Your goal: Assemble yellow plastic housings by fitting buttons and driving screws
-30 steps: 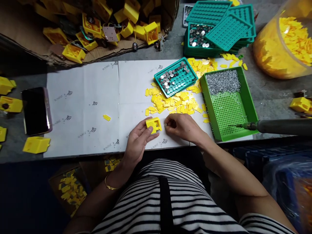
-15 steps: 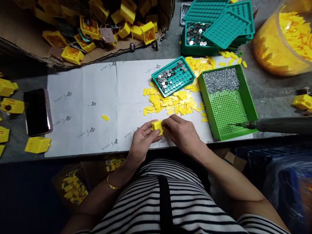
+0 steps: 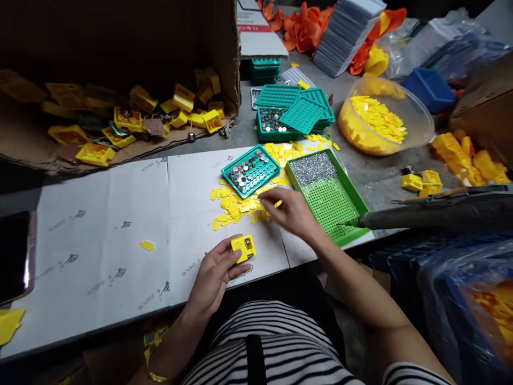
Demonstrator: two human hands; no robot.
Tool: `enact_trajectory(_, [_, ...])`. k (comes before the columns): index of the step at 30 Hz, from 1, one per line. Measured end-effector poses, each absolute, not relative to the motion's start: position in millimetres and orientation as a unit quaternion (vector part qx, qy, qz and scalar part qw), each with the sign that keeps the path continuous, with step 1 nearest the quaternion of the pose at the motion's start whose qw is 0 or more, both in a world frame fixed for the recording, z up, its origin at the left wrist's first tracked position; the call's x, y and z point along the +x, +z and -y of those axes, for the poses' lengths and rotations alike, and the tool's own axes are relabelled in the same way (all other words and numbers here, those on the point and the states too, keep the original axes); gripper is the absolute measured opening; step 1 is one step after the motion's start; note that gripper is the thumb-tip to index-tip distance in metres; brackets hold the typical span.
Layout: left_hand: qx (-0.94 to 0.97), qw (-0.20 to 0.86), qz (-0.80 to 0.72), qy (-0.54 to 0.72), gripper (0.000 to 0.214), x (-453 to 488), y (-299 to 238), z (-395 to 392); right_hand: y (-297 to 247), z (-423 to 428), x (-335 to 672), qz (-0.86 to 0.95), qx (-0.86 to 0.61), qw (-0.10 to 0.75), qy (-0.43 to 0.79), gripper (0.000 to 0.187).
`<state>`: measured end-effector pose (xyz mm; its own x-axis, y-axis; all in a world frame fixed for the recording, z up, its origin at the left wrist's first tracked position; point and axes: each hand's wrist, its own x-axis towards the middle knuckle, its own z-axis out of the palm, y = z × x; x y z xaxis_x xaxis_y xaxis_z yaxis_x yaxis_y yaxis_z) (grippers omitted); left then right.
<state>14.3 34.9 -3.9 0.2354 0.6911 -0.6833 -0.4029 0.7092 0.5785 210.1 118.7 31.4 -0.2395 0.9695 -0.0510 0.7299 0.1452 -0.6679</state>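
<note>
My left hand (image 3: 212, 272) holds a small yellow plastic case (image 3: 242, 249) between thumb and fingers. An uncovered compartment on the case shows something metallic inside, and small holes dot its face. My right hand (image 3: 292, 213) hovers over the right side of a heap of small yellow plastic covers (image 3: 234, 207), its thumb and fingertips drawn together. Whatever may be between those fingertips is too small to make out. Just beyond them lies a teal tray (image 3: 262, 174) with round silver button cells in part of its pockets. One loose yellow cover (image 3: 147, 245) lies apart on the left.
A green perforated tray (image 3: 352, 195) of tiny metal screws stands at right, with a power screwdriver (image 3: 420, 218) reaching over it. Behind are stacked teal trays (image 3: 276, 96) and a clear tub (image 3: 414, 136) of yellow pieces. A cardboard box (image 3: 140, 144) holds yellow cases; a phone (image 3: 30, 256) lies left.
My right hand has left the yellow case and moved out to the heap of covers. The left hand still holds the case, now with its uncovered compartment in sight. The view has tilted upward.
</note>
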Motion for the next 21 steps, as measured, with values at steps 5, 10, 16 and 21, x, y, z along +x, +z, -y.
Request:
enact_trajectory(5, [0.137,0.776,-0.5,0.359,0.034,13,-3,-36,29,-168,230,0.717,-0.685,0.101,0.075,0.031])
enact_trajectory(10, [0.125,0.77,-0.494,0.384,0.033,8,0,-41,23,-187,233,0.709,-0.7,0.043,0.073,0.028])
enact_trajectory(16, [0.093,0.792,-0.456,0.395,0.032,5,-2,-46,15,-193,241,0.676,-0.699,0.194,0.133,0.018])
enact_trajectory(21, [0.105,0.76,-0.484,0.421,0.035,10,-4,-46,15,-163,232,0.615,-0.646,0.353,0.283,0.02])
